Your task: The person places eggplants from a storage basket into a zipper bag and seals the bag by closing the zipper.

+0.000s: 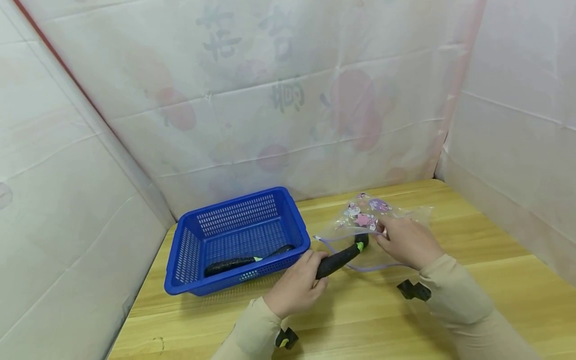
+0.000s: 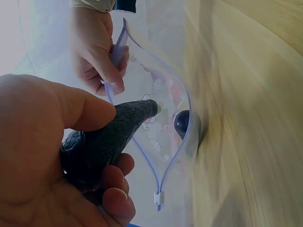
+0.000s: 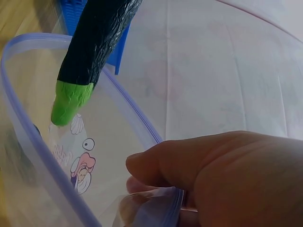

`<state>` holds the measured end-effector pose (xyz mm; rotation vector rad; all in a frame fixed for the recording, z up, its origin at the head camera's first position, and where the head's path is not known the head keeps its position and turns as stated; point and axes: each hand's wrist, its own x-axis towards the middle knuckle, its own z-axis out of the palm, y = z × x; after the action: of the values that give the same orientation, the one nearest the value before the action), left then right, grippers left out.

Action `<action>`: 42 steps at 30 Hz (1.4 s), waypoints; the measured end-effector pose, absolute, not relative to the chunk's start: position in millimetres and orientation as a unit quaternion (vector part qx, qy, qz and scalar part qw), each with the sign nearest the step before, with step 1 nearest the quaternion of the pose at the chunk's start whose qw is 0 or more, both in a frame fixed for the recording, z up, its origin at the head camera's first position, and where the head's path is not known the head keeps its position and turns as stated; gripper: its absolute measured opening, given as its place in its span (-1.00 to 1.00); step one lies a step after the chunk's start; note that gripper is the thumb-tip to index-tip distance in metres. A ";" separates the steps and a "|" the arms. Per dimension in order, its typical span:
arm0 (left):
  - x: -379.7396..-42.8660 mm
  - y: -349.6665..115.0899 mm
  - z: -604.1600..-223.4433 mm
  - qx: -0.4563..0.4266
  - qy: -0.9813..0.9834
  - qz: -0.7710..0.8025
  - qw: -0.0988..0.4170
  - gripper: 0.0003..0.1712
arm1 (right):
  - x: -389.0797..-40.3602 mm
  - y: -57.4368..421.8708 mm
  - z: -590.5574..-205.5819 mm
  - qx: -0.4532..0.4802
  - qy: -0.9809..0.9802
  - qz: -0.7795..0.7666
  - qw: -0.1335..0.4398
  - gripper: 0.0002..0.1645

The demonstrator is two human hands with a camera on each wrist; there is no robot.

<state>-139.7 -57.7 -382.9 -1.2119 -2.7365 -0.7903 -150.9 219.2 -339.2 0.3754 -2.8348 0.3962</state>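
My left hand (image 1: 296, 286) grips a long, dark, wrinkled eggplant (image 1: 337, 262) by its thick end. Its bright green stem end (image 3: 71, 101) points into the mouth of a clear zip bag (image 1: 380, 205) with a purple edge and cartoon prints. The bag's upper rim is pinched between thumb and fingers of my right hand (image 1: 409, 241), which holds the mouth wide. Inside the bag lies another dark eggplant (image 2: 182, 124), its rounded end showing through the opening. A white slider (image 2: 159, 197) sits at one corner of the mouth.
To the left stands a blue perforated basket (image 1: 180, 289), with two dark eggplants (image 1: 227, 265) along its near side. Everything rests on a wood-grain table (image 1: 360, 320), bordered by pale fabric walls (image 1: 252, 125) at the back and both sides.
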 end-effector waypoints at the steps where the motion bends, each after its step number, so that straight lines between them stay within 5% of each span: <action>1: -139.8 -57.4 -382.9 -0.388 -0.885 -0.255 0.020 -0.51 | -150.9 219.3 -339.3 0.128 -0.974 0.136 0.126 -0.93; 18: -141.5 -45.7 -394.5 -0.341 -0.903 -0.261 -0.021 -0.41 | -146.4 219.9 -339.2 0.129 -0.973 0.128 0.140 -0.80; 42: -146.1 -32.3 -402.7 -0.322 -0.905 -0.276 -0.039 -0.52 | -144.2 213.7 -336.9 0.137 -0.972 0.127 0.143 -0.87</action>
<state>-146.1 -32.3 -402.7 -1.0382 -2.9158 -0.8885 -144.2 213.7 -336.9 0.3941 -2.8041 0.3659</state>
